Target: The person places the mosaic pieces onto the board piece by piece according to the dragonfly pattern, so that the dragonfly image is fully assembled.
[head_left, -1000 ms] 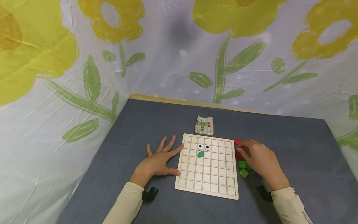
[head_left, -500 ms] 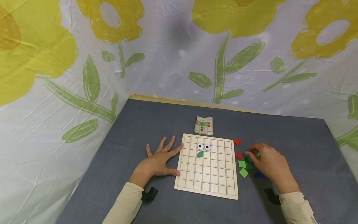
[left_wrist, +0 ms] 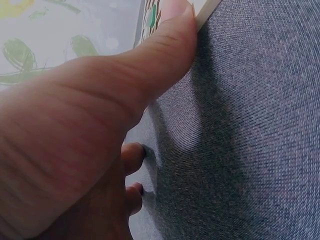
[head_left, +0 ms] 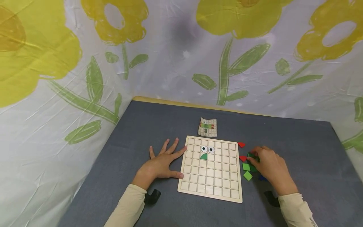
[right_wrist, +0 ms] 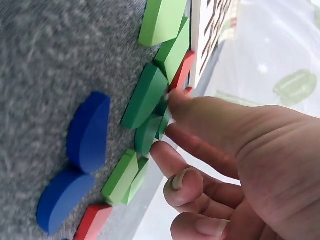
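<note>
My left hand (head_left: pixel 160 164) lies spread on the table, thumb and a fingertip on the left edge of a wooden grid board (head_left: pixel 210 172). In the left wrist view the thumb (left_wrist: pixel 165 55) presses the board's rim. Two round eye pieces (head_left: pixel 211 150) and a dark green quarter-circle piece (head_left: pixel 203 156) sit on the grid. Right of the board, my right hand (head_left: pixel 270 167) reaches into loose pieces. Its thumb and index finger pinch a dark green quarter-circle piece (right_wrist: pixel 164 126), largely hidden by the fingers. Other dark green pieces (right_wrist: pixel 145 97) lie against it.
A small picture card (head_left: pixel 208 127) with a printed grid figure lies behind the board. Near the right hand are light green square pieces (head_left: pixel 247 176), red pieces (head_left: pixel 243 158) and two blue rounded pieces (right_wrist: pixel 89 134). A flower-printed curtain (head_left: pixel 170 63) borders the dark table.
The right hand moved from the red pieces at the board's edge rightward to the green pieces, then slightly back left, its fingertips closing on a dark green one. The left hand stayed in place.
</note>
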A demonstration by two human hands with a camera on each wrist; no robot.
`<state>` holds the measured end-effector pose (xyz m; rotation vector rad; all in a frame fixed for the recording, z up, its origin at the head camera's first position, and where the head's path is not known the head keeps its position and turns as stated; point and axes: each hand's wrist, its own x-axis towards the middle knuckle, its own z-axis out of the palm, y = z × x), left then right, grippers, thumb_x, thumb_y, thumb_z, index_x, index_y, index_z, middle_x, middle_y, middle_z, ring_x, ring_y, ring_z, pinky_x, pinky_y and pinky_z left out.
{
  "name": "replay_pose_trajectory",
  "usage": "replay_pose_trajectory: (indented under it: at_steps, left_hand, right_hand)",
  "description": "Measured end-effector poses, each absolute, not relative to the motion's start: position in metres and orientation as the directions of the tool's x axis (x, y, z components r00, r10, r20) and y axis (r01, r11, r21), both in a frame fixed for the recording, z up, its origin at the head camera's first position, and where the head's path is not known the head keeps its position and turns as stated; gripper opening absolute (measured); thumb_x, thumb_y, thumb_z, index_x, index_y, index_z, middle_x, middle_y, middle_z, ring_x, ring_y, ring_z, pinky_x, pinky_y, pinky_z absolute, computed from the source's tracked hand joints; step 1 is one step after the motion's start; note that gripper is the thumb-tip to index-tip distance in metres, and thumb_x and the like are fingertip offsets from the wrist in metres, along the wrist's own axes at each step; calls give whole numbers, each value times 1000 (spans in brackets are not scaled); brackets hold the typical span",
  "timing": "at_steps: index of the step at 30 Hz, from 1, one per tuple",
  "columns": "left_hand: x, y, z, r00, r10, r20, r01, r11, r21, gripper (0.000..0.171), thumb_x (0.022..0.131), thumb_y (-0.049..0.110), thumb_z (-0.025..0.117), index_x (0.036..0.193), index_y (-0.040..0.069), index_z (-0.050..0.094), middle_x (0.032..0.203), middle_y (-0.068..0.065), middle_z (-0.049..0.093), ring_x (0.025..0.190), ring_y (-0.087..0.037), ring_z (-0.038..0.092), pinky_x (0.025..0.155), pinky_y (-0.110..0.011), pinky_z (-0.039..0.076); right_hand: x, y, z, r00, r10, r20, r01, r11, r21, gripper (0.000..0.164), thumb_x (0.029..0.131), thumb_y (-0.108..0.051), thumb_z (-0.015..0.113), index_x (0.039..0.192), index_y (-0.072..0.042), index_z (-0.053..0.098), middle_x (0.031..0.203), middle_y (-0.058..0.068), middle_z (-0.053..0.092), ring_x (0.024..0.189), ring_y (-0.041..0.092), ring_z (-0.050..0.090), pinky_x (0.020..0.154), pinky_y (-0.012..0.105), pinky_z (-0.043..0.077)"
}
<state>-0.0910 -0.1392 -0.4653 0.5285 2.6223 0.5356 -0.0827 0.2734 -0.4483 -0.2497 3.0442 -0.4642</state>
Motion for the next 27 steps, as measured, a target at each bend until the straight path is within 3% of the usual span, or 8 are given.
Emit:
replay_pose_trajectory:
  at_steps: [6,11,19,27]
  left_hand:
    - [-91,-139,-466,-841,438,-317,278,853,442,112,78,64,84,169,43,22,179,2,-1,163,-35,-10,110,-87,-10]
    - [-90,-140,-464,-844,436,-311,278,853,441,113,78,64,85,168,43,21,178,2,-1,163,-35,-10,110,-87,-10]
    - [-91,-139,-464,-843,435,-317,276,854,440,113,78,64,85,169,42,21,178,2,-1,163,-35,-10,110,-87,-11]
    - [-92,-140,-464,-840,440,-317,280,853,441,112,79,64,84,169,42,21,178,2,-2,163,-35,-10,110,-87,-11]
  right_hand:
    - [-84,270,-451,-984,-175,-29,-158,942,-297,35,92,-11,82,124,1,74,112,23,66,64,23,62,47,37,47]
    - [-87,269,-452,-983,-184,0,-176,940,-292,33,93,-12,82,122,2,74,111,23,66,59,21,59,44,34,44]
    - [-94,272,-455,-985,-169,-24,-153,934,-323,28,92,-15,83,113,1,75,105,18,65,69,24,63,53,40,51]
    - [-98,271,-455,-981,-174,-88,-135,931,-339,32,92,-17,81,117,2,72,105,18,65,74,22,62,57,41,51]
